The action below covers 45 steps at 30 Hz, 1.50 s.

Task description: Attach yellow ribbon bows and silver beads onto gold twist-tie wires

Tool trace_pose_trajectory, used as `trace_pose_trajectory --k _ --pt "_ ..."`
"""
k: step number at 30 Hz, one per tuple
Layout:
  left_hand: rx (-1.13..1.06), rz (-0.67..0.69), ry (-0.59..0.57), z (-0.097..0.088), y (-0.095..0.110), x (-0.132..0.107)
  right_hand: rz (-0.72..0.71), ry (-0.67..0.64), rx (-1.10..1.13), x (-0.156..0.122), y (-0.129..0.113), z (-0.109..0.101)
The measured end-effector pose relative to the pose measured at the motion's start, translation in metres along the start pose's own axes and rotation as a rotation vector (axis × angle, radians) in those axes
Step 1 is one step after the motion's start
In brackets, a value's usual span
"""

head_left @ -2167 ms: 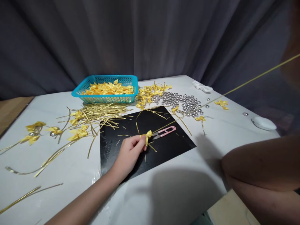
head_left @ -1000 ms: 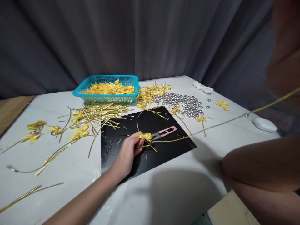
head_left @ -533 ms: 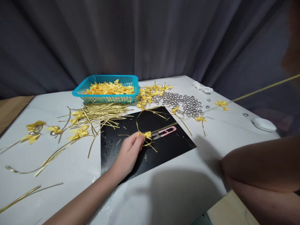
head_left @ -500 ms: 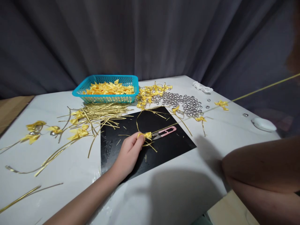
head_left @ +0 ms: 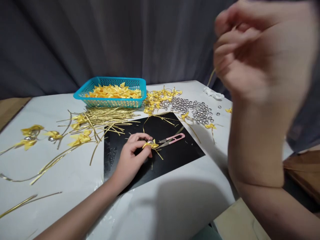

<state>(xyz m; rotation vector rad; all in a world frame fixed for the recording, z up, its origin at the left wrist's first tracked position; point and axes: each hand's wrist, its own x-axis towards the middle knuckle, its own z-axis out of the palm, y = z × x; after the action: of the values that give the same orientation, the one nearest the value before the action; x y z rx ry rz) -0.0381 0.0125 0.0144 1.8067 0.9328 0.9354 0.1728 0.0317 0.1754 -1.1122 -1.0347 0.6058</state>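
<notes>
My left hand (head_left: 133, 153) pinches a yellow ribbon bow (head_left: 154, 145) with a small, round silver piece (head_left: 150, 142) at its centre. Gold twine ends stick out from under the bow, over a black mat (head_left: 140, 180). Just right of the fingers, pink-handled thread snips (head_left: 176, 137) lie on the mat, blades toward the bow. Raised high at the right, close to the camera, is my right hand (head_left: 252, 50), blurred, its fingers closed on a thin yellow-gold cord (head_left: 211, 77). A short length hangs below the fist; the rest of the cord is hidden or too faint to follow.
Behind the mat stands a blue basket (head_left: 110, 102) of yellow bows. Cut gold twine (head_left: 107, 116) is heaped before it, with many silver pieces (head_left: 200, 111) to the right. Finished-looking bows (head_left: 80, 138) lie at the left. A crumpled white tissue (head_left: 213, 93) sits near the right edge.
My right hand has come into view at the upper right. The cord that stretched taut from the bow is no longer seen as a straight line. My left hand has turned, showing the silver piece.
</notes>
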Motion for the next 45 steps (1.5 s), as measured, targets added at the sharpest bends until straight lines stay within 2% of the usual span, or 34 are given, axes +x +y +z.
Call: trace_pose_trajectory --k 1,3,6,8,11,13,17,19,21,23,26,28,32,37,39,42,43,44,45 --pt "0.010 0.022 0.034 -0.001 0.000 -0.001 0.028 0.047 0.027 0.009 0.010 0.004" --pt "0.003 0.028 0.063 -0.003 -0.001 -0.002 0.069 0.150 -0.089 0.030 0.037 0.005" --pt "-0.094 -0.030 0.074 -0.005 -0.005 0.000 0.194 0.151 -0.177 0.055 0.076 -0.003" --pt "-0.105 -0.049 0.128 -0.007 -0.007 0.001 0.222 0.125 -0.222 0.063 0.091 -0.011" --pt "-0.149 -0.067 0.127 -0.010 -0.009 0.002 0.209 0.097 -0.275 0.067 0.098 -0.016" --pt "-0.299 -0.132 0.052 -0.010 -0.011 0.002 0.201 0.081 -0.321 0.067 0.097 -0.015" --pt "-0.566 -0.302 0.034 -0.006 -0.013 0.003 0.194 0.020 -0.349 0.068 0.099 -0.008" --pt "-0.657 -0.310 -0.014 -0.004 -0.012 0.004 0.181 0.001 -0.353 0.069 0.101 -0.005" --pt "-0.716 -0.286 -0.110 -0.005 -0.010 0.004 0.164 -0.010 -0.364 0.070 0.103 -0.002" --pt "-0.702 -0.267 -0.222 -0.007 -0.008 0.004 0.148 -0.024 -0.379 0.070 0.105 0.000" --pt "-0.530 -0.288 -0.342 -0.010 -0.006 0.003 0.141 -0.052 -0.401 0.068 0.105 0.001" --pt "-0.440 -0.314 -0.370 -0.012 -0.005 0.003 0.146 -0.070 -0.412 0.067 0.107 0.001" --pt "-0.424 -0.319 -0.404 -0.010 -0.003 0.001 0.122 -0.082 -0.468 0.069 0.121 0.002" --pt "-0.295 -0.370 -0.409 -0.006 0.000 0.000 0.038 -0.135 -0.679 0.076 0.145 0.007" --pt "-0.263 -0.396 -0.406 -0.005 0.001 0.000 -0.015 -0.081 -0.745 0.071 0.143 0.007" --pt "-0.251 -0.393 -0.390 -0.006 0.002 0.001 -0.268 0.007 -0.800 0.041 0.126 0.000" --pt "-0.254 -0.389 -0.388 -0.006 0.002 0.000 -0.327 -0.030 -0.795 0.025 0.121 -0.004" --pt "-0.261 -0.388 -0.390 -0.007 0.002 0.000 -0.380 -0.123 -0.812 0.007 0.116 -0.009" --pt "-0.269 -0.384 -0.392 -0.008 0.001 0.000 -0.429 -0.288 -0.858 -0.011 0.114 -0.015"
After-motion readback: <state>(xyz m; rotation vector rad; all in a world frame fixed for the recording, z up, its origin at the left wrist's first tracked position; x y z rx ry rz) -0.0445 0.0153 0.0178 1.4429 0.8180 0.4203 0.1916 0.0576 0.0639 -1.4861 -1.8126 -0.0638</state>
